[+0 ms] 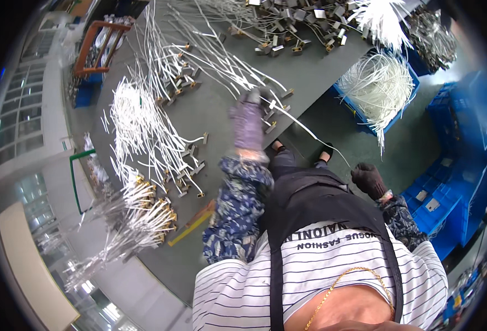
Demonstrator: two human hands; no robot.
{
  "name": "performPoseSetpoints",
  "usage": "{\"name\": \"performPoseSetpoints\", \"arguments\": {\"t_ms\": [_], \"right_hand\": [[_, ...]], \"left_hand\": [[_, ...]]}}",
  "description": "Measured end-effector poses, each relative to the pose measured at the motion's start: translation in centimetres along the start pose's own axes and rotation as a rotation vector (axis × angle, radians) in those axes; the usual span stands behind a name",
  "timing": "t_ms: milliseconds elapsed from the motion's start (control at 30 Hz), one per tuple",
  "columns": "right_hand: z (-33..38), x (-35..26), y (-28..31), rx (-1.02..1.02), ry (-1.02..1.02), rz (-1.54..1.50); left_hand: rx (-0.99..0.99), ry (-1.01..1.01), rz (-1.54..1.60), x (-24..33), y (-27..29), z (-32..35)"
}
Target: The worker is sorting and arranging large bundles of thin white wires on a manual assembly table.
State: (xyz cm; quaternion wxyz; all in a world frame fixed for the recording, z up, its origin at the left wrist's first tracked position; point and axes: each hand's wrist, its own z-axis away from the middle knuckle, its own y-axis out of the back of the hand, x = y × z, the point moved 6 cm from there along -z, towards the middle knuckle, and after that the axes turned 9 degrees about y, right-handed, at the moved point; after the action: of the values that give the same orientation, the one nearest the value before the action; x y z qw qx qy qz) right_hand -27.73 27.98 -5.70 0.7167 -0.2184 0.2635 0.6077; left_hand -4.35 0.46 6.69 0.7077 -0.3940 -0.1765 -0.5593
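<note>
My left hand (248, 124), in a purple-grey glove, is closed at the edge of the grey table, over the ends of several white wires. A long white wire (304, 127) runs from its fingers over the table edge towards my right hand (367, 180). That hand, in a dark glove, is closed in front of my apron with the wire's thin end at its fingers. Small metal pieces (271, 126) lie beside my left hand, on the wire ends. The fingertips of both hands are partly hidden.
Bundles of white wires (136, 118) with metal ends spread over the grey table (216, 116). A pile of metal parts (298, 25) sits at the far side. Right of the table stand a blue crate (360, 115) heaped with white strands and stacked blue bins (431, 198). A yellow strip (191, 229) lies near my left sleeve.
</note>
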Motion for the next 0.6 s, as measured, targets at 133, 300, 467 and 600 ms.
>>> {"name": "performPoseSetpoints", "arguments": {"t_ms": [133,300,467,600], "right_hand": [[-4.6,-8.1,-8.0,-0.121,0.329,-0.097],[-2.7,-20.1,-16.8,-0.173,0.51,-0.067],[0.8,-25.9,-19.8,0.121,0.733,0.289],[-1.4,-24.9,-19.6,0.181,0.627,0.199]], "left_hand": [[-0.138,-0.567,-0.972,-0.3,3.0,-0.7],[0.119,-0.316,-0.955,-0.8,2.4,-3.6],[0.444,-0.616,-0.747,11.2,13.1,-0.5],[0.7,-0.628,-0.666,15.5,31.0,2.0]]}}
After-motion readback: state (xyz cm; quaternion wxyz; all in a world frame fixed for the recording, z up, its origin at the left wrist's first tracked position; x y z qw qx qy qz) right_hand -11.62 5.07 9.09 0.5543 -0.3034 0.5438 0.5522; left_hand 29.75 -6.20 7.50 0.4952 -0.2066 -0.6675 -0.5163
